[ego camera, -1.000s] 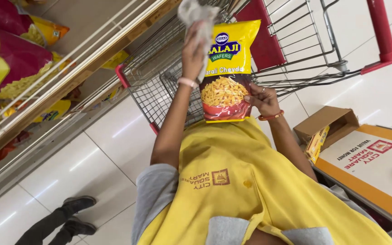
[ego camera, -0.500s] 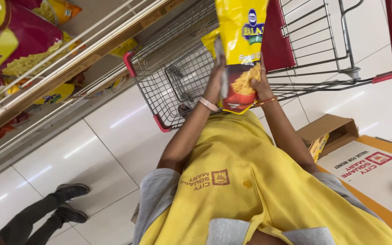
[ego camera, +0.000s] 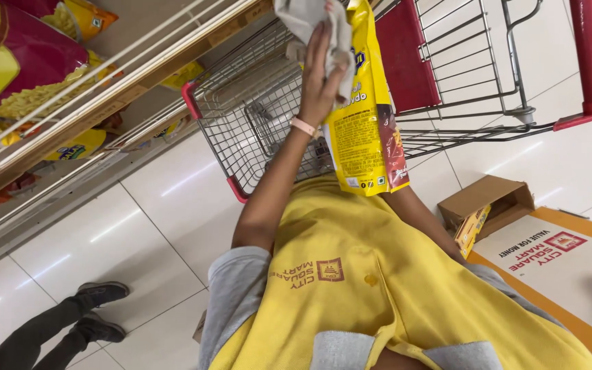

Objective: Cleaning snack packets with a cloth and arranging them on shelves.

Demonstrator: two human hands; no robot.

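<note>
white glossy floor tiles, snack shelves to one side, a red-trimmed wire trolley ahead. the left hand presses a grey cloth flat against the yellow snack bag, raised over the trolley. the right hand is hidden behind the bag, grip unclear.

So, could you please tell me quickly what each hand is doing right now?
Left hand: presses a grey cloth against the yellow snack packet.
Right hand: hidden behind the packet; cannot be told.
</note>
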